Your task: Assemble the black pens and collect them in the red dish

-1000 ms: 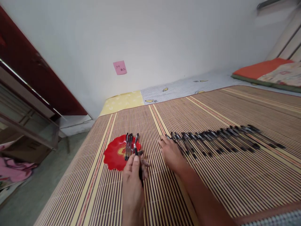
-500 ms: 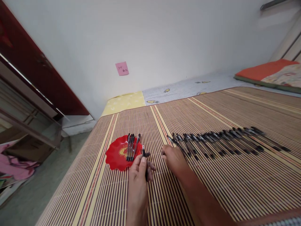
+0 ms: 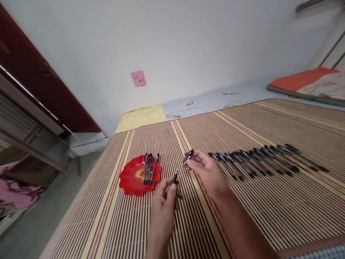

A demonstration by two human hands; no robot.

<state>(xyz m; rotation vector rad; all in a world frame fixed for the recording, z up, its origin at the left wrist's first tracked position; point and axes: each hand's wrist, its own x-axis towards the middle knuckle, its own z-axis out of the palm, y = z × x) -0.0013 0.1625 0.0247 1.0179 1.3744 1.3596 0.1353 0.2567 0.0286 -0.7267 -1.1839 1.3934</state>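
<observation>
Just below the frame's centre, a black pen (image 3: 175, 177) with a silvery tip is pinched, tip up, between thumb and fingers of the left hand (image 3: 164, 198). The right hand (image 3: 204, 169), also in a pinch, has a short black piece (image 3: 189, 155), probably a cap; the two pieces are apart. A loose pinch could drop either onto the striped mat (image 3: 121, 223); a stray right wrist could scatter the row of pens (image 3: 242, 156) at centre right. Left of centre, a knock to the scalloped red plate (image 3: 128, 180) might roll its pens (image 3: 146, 169).
</observation>
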